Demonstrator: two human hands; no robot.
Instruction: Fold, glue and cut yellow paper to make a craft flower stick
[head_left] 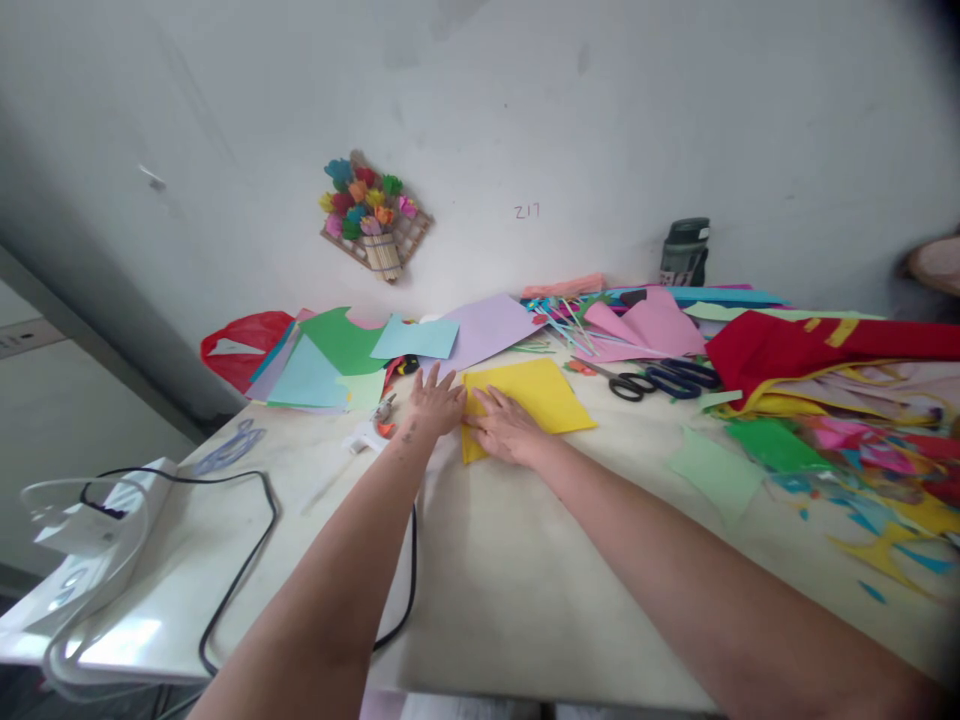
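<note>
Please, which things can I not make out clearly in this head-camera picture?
In the head view:
Yellow paper: part is covered by the right hand.
Left hand: its palm is turned away, so its hold is unclear.
Black cord: partly hidden behind the left forearm.
Bottle: its print is too small and blurred.
Pale object: cut off by the right edge, too blurred to identify.

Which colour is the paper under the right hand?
The paper is yellow; the head view shows it.

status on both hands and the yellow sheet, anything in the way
Left hand at yellow sheet's left edge. Right hand on the sheet. Black scissors beside it, on the right.
</note>
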